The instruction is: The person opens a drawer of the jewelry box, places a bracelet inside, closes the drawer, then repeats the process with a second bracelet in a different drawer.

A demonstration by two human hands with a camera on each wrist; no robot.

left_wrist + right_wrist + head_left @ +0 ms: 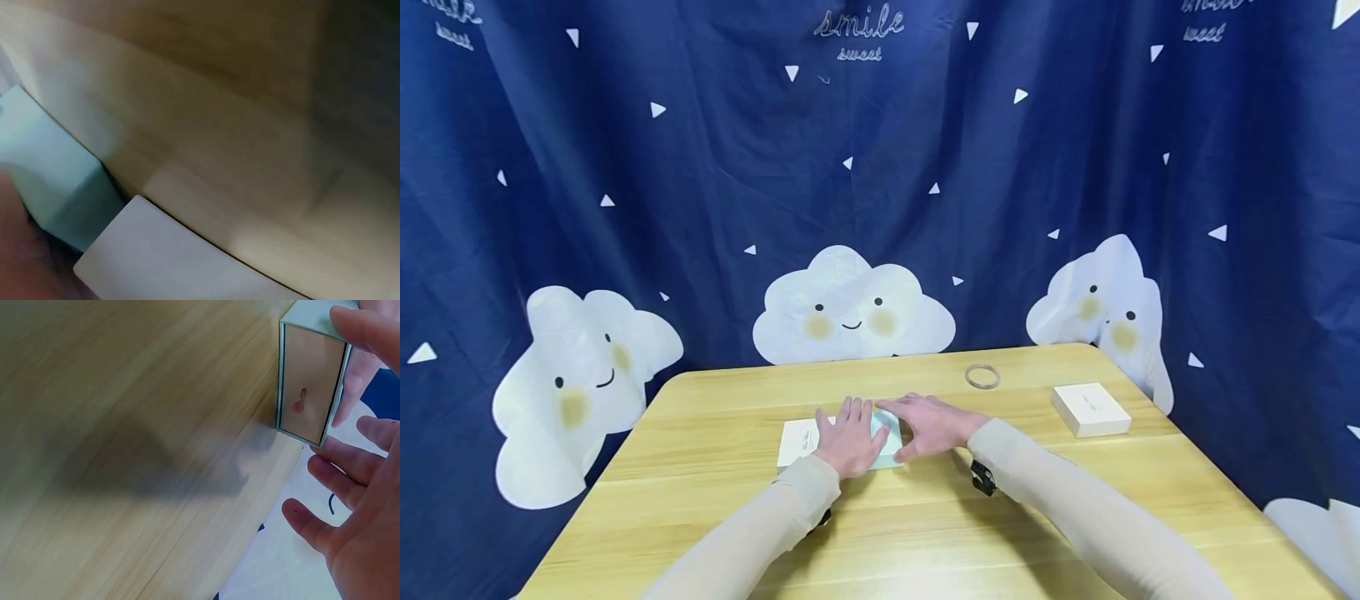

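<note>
A mint-green drawer box (889,450) lies against the right end of a white box (797,440). My left hand (850,442) rests over the place where the boxes meet, fingers straight and together, thumb across the green lid. At the green box's right end, my right hand (931,425) spans it, thumb at the near side and fingertips at the far corner. The right wrist view shows the box's pinkish end panel (309,381) with a small ribbon tab (301,400). In the left wrist view, the white box's side (169,256) adjoins the green one.
Another white box (1092,408) lies near the right edge of the wooden table (700,425). A thin round bangle-like ring (982,377) is near the back edge. Behind the table hangs a dark blue curtain (715,167) with clouds and triangles.
</note>
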